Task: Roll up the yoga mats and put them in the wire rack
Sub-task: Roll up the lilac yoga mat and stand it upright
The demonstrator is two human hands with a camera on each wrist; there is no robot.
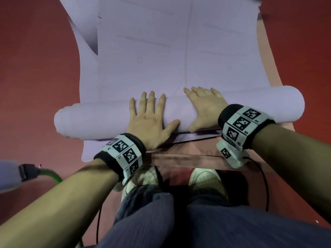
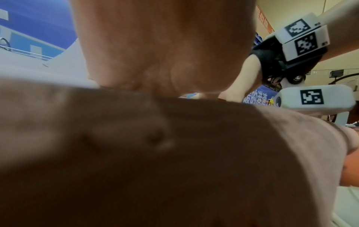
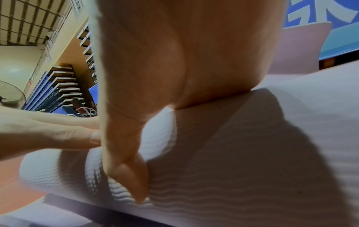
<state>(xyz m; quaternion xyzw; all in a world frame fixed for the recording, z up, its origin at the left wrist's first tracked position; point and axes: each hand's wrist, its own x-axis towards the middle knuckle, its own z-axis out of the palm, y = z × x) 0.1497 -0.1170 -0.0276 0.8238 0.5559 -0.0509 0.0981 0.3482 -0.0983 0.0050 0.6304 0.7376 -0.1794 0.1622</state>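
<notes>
Hands flat and apart, the left hand [image 1: 149, 120] and right hand [image 1: 204, 110] press a half-rolled lilac mat [image 1: 179, 111] on the red floor [image 1: 35, 68], fingers straight, gripping nothing. Roll looks skewed, its right end further ahead, so uneven pushing could cone it and leave it awkward for the rack, which is not in view. A pink mat [image 1: 180, 158] lies beneath; tiered seating [image 3: 52, 89] lines the hall.

Two lilac mats [image 1: 161, 51], one pink mat [image 1: 179, 158], two hands [image 1: 150, 122].
</notes>
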